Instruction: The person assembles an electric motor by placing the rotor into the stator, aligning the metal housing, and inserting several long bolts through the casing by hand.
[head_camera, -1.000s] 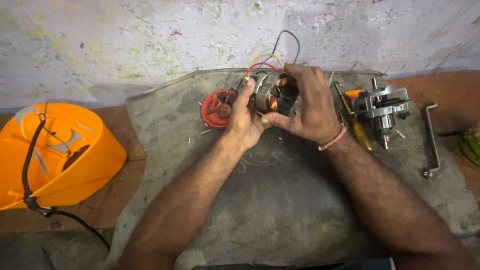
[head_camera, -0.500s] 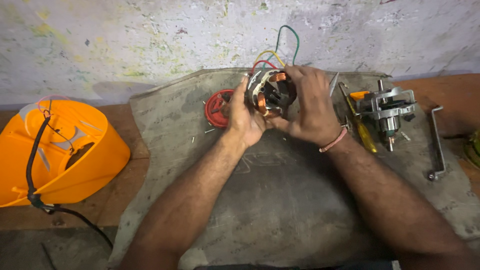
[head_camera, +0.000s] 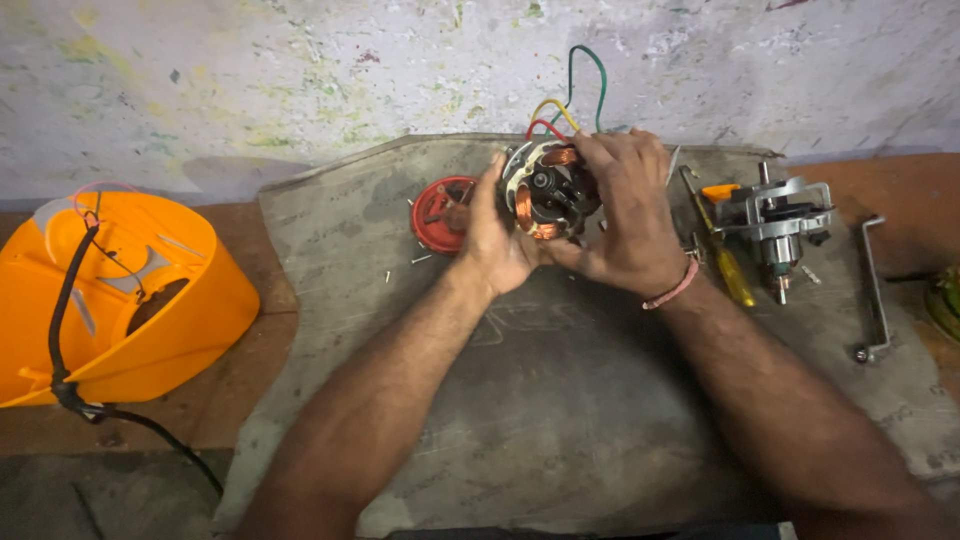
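The orange housing (head_camera: 120, 300) lies on its side at the far left, its open hollow holding only a black cable (head_camera: 70, 330) that trails out over its rim. Above the middle of the grey mat (head_camera: 560, 420), both hands grip the motor stator (head_camera: 545, 192) with its copper windings: the left hand (head_camera: 495, 240) curls its fingers against one side, the right hand (head_camera: 630, 215) wraps over the other. A red disc (head_camera: 438, 213) sits just beside the left hand; a yellow-handled screwdriver (head_camera: 722, 255), metal motor assembly (head_camera: 780, 215) and bracket (head_camera: 873, 290) crowd the right edge. The mat's near half lies open.
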